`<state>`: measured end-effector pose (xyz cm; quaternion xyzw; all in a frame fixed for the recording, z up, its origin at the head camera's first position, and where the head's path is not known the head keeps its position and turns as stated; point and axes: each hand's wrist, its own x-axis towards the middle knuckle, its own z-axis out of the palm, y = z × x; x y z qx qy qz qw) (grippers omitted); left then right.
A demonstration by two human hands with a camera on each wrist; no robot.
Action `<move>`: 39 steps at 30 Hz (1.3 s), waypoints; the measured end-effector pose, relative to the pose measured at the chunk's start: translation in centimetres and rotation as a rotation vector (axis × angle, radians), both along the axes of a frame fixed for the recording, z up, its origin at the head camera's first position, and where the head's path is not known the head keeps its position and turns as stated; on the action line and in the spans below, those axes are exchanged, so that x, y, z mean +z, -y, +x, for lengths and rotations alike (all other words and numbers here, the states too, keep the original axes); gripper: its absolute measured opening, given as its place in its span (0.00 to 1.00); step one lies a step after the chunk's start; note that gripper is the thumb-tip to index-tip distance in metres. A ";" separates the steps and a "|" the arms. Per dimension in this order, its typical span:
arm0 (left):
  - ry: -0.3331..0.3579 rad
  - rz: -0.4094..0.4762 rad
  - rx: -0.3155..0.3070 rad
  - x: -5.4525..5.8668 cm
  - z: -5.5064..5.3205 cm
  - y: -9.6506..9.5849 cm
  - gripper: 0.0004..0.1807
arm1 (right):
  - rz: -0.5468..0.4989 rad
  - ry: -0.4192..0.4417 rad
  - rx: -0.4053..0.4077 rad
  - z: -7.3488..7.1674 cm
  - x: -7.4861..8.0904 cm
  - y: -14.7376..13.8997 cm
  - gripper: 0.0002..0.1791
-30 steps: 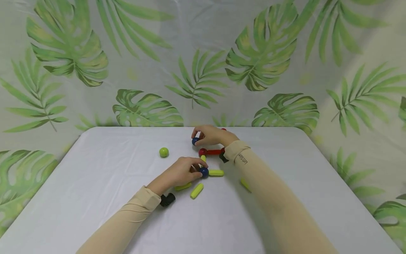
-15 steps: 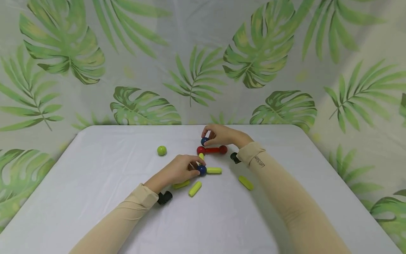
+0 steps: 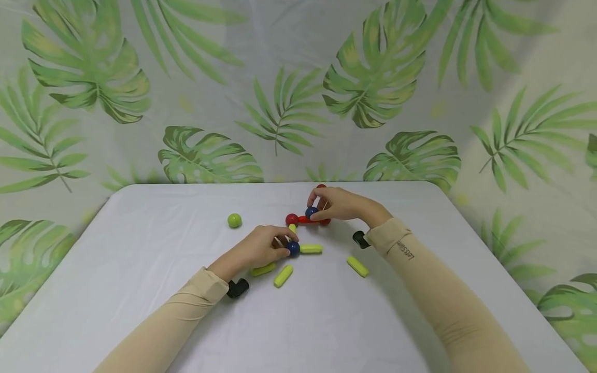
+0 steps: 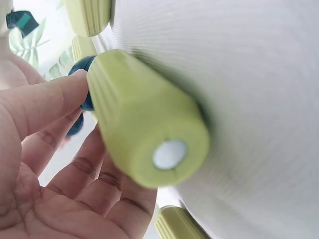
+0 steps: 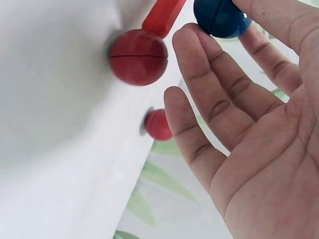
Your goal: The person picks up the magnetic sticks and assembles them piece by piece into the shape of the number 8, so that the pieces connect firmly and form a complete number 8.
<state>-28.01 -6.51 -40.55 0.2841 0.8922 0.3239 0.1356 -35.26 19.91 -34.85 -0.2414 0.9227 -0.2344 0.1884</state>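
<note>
In the head view, my left hand pinches a blue ball low on the table. Yellow-green magnetic rods run out from that ball, one rod to the right and one rod toward a red ball. My right hand pinches a second blue ball between thumb and fingers, over a red rod. This rod joins the red ball to another red ball, partly covered by the hand. Close up in the left wrist view, a yellow-green rod shows a silvery end.
Loose yellow-green rods lie in front, one rod to the right. A green ball sits left of the build. Behind the right hand is a red ball. Black wrist cameras hang at both cuffs. A leaf-patterned cloth stands behind.
My right hand has carried its blue ball to the right, from behind the left red ball to over the red rod. My left hand keeps its pinch, nearly still.
</note>
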 end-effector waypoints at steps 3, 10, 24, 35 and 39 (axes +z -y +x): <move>0.002 0.007 -0.003 -0.1 -0.1 0.2 0.16 | -0.014 0.006 0.004 0.4 -0.3 -0.8 0.20; 0.011 0.016 -0.012 -0.1 -0.2 0.3 0.15 | -0.036 0.004 0.011 2.0 -0.5 -2.4 0.20; 0.011 0.006 -0.004 0.0 -0.1 0.2 0.16 | -0.045 0.069 -0.006 4.0 -2.4 -4.0 0.19; 0.006 0.003 -0.012 0.0 -0.1 0.1 0.16 | -0.040 0.086 -0.018 4.9 -2.9 -4.4 0.18; -0.001 0.004 -0.020 0.0 -0.1 0.1 0.16 | -0.040 0.096 -0.022 4.9 -3.1 -4.3 0.19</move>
